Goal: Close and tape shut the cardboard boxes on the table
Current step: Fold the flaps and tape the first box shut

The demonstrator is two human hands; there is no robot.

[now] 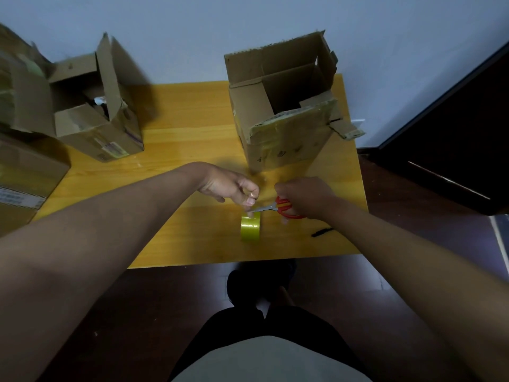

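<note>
While the tape roll (250, 226) stands on edge near the desk's (192, 244) front, left hand (234, 186) pinches its pulled-up free end; right hand (305, 197) grips red scissors (281, 207), blades at the strip. Best to keep the strip taut and cut square. Beyond, two boxes, (286, 106) and (96, 106), stand with flaps open.

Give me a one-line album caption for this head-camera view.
Left hand pinches tape pulled from the yellow roll while the right hand cuts it with red scissors; two boxes wait open.
</note>
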